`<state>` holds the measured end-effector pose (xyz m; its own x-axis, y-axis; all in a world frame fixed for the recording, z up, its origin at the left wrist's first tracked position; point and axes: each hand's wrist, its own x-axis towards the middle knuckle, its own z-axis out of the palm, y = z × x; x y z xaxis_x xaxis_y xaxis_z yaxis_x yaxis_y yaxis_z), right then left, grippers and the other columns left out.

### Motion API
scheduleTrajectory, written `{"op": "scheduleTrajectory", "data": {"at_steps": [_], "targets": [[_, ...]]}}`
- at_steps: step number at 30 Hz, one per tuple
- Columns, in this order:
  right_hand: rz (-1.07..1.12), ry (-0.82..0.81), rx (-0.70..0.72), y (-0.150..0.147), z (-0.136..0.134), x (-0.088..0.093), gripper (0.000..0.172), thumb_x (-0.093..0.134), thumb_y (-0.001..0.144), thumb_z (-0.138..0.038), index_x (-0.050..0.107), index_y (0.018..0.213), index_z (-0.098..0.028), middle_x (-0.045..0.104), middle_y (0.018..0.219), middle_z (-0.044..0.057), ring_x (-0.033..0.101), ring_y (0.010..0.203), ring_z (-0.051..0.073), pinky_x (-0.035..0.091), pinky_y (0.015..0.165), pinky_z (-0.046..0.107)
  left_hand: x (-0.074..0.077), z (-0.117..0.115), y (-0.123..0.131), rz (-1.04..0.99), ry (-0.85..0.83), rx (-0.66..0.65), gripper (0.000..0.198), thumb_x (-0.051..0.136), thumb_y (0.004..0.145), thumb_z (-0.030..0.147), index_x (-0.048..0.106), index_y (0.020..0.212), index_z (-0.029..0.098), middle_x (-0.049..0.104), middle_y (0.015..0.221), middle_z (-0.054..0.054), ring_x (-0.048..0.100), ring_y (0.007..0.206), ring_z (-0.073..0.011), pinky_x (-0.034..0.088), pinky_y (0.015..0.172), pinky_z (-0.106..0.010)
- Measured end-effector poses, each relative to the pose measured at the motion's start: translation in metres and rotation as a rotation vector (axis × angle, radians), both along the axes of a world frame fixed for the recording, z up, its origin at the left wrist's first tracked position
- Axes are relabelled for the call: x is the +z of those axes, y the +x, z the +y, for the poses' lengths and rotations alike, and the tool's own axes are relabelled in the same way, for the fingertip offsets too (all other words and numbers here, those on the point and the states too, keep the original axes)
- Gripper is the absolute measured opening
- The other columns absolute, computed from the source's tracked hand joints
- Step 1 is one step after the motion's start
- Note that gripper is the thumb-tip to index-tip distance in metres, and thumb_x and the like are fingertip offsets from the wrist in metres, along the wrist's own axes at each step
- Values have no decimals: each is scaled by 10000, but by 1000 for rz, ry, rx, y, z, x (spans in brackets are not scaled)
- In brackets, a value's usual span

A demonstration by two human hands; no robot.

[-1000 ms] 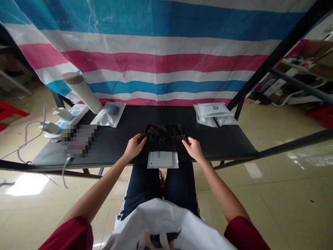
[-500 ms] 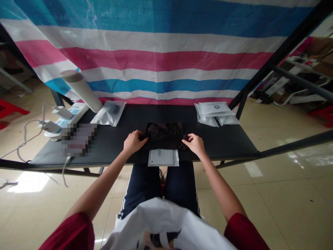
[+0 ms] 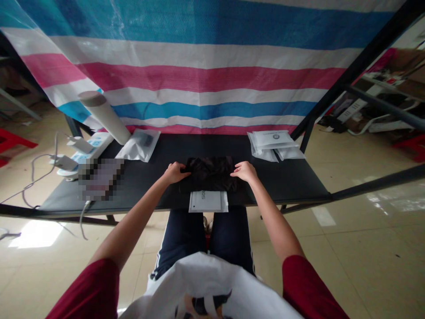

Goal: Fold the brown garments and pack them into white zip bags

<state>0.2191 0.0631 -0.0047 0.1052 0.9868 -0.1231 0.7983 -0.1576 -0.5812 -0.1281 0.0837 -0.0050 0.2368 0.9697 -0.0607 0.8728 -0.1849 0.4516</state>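
A dark, crumpled cloth (image 3: 211, 173) lies on the black table in front of me. My left hand (image 3: 175, 173) is at its left edge, thumb and fingers closed on the fabric. On the opposite side my right hand (image 3: 244, 171) pinches the cloth's right edge. Just below the cloth, a flat pale plastic bag (image 3: 208, 201) with dark lettering sticks out over the table's near edge; its top lies against the cloth.
Several white packets (image 3: 275, 141) are piled at the back right of the black table (image 3: 285, 186). At left are a clear bag (image 3: 141, 144), a tilted white bottle (image 3: 104, 116), a power strip (image 3: 91, 153) and a blurred-out phone-like object (image 3: 101, 178) with a cable.
Both hands have moved slightly up and away from me along the cloth's sides. The cloth's right and lower parts lie differently.
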Motion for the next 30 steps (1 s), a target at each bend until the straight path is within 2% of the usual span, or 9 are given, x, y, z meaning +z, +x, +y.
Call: {"op": "scheduleTrajectory", "data": {"at_steps": [2,5,8,12,18,21,25,27,30], "targets": [[34,-28,22,-4,7,-1,377,862,552,-258,747,904,-189,764,795,28,728,815,225,532,746,291,1,-2,2,27,-11,-9,265,650,715,466,622,633,216,619,652,-26,614,737,-225,440,692,-307],[77,-38,39,-7,13,-3,297,846,536,-216,755,817,-181,752,737,27,715,731,217,520,661,267,0,-7,2,-25,8,12,275,634,729,461,571,631,211,581,636,-24,589,697,-208,421,640,-296],[118,-21,53,-7,12,-4,218,814,570,-222,753,773,-171,730,676,27,688,663,202,495,610,258,-4,-13,-2,-222,-12,-7,287,600,757,474,554,691,199,568,644,-13,559,639,-177,415,581,-284],[139,-28,78,-5,7,-3,124,743,652,-276,720,678,-157,675,589,8,638,603,176,454,582,250,-2,-19,-5,-534,-147,-35,342,621,739,517,530,771,189,563,674,10,538,603,-140,410,524,-259],[102,6,110,-6,0,3,162,744,645,-324,682,657,-175,664,628,0,631,650,178,447,616,257,3,-24,-5,-786,-234,7,449,742,638,498,525,878,186,616,774,10,602,714,-148,495,647,-281],[20,35,81,-13,-4,5,175,787,592,-285,684,707,-204,700,725,17,660,727,200,470,661,271,-5,-25,-7,-771,-184,33,495,777,596,446,524,934,188,617,755,19,616,723,-157,509,684,-303],[-30,32,22,-23,-6,2,231,775,584,-219,677,793,-209,716,806,37,682,783,232,504,700,303,-16,-24,-6,-663,-93,96,554,775,590,391,544,1043,169,622,723,19,622,690,-170,503,657,-312],[52,35,-7,-25,-4,-4,307,777,573,-191,678,863,-202,724,845,40,689,800,236,525,725,318,-17,-23,-5,-637,-80,113,600,773,589,372,553,1102,151,633,721,13,628,682,-177,499,645,-314],[300,11,-57,-22,0,-12,408,792,542,-139,679,932,-182,737,880,50,698,819,237,550,757,345,-15,-22,-4,-664,-133,133,712,802,554,365,567,1181,124,681,770,-21,655,725,-204,515,668,-333]]}}
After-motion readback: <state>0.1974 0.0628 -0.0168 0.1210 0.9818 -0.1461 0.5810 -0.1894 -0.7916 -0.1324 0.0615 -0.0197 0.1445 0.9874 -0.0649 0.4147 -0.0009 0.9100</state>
